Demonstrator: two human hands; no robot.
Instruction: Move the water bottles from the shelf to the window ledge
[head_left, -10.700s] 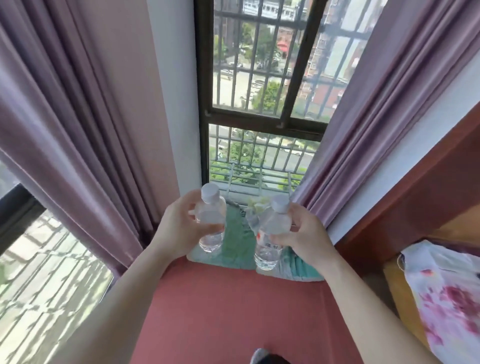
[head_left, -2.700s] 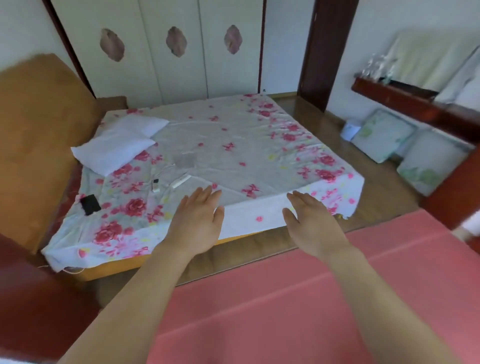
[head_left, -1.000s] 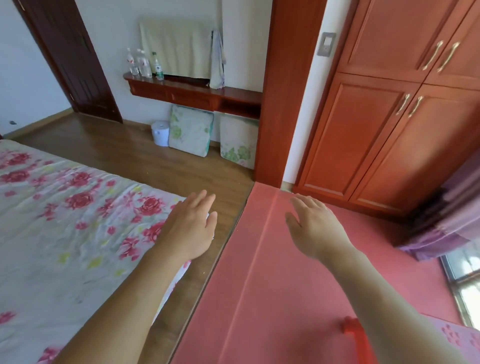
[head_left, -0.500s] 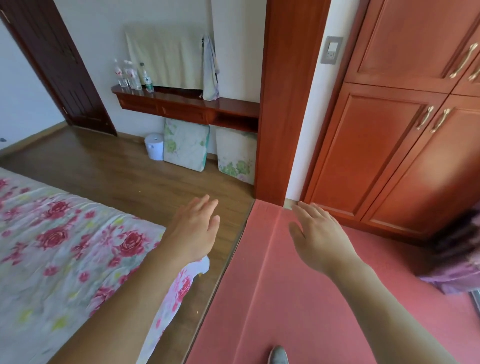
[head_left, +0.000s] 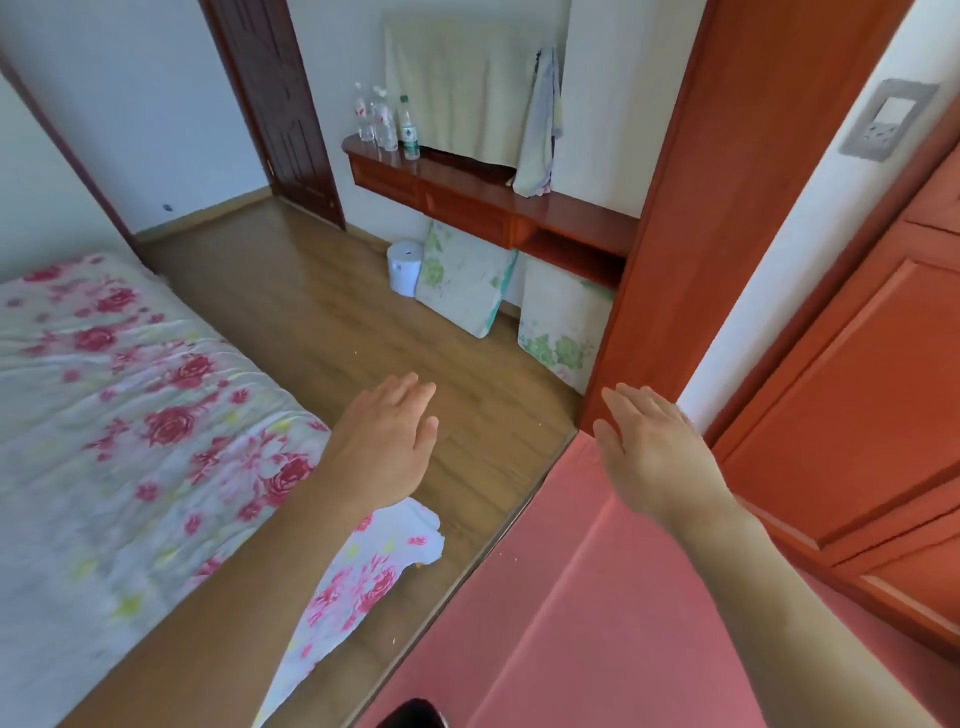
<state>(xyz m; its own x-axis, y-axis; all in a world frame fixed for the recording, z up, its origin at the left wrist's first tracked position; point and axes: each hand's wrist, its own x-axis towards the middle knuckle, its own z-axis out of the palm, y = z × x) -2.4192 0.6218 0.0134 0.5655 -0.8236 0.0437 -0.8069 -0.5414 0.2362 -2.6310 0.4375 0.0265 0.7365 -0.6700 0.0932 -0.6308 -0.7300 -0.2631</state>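
The left hand (head_left: 387, 447) and right hand (head_left: 654, 447) are hovering flat and empty, with upright bottles (head_left: 384, 122) standing well ahead on the shelf (head_left: 467, 192), nearer the left hand.

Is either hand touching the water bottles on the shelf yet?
Apart. The head view shows the left hand and right hand open, empty, near the camera, while the water bottles stand on the shelf across the wooden floor.

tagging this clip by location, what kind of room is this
A bedroom in a home, most likely: a bed with a floral sheet, a wooden wardrobe, and a wall shelf holding water bottles.
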